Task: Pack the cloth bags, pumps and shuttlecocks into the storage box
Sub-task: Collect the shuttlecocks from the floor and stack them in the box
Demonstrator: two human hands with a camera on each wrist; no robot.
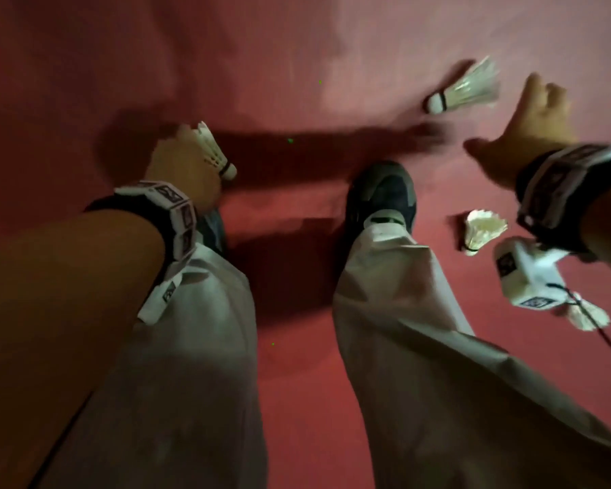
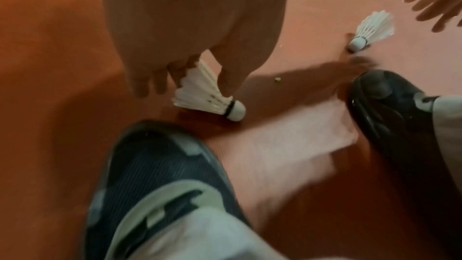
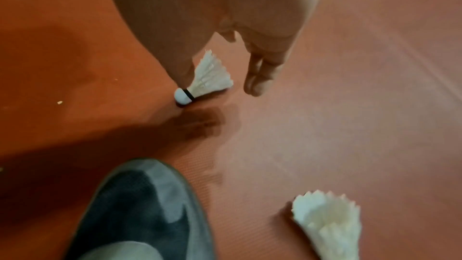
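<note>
Red floor (image 1: 297, 47): four shuttlecocks, one (image 1: 216, 153) in the left hand (image 1: 180, 167)

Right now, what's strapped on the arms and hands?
Bare forearms, no sleeves or gloves. Both the left hand and the right hand have a black wristband with white blocks printed with black square markers. The right wrist's white camera block trails a thin black cable.

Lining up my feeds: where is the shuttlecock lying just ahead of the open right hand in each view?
Head: the floor shuttlecock is upper right, just left of the right hand.
Left wrist: upper right, beyond the right shoe.
Right wrist: centre, partly behind the thumb.
Shared landmark: the right shoe.
</note>
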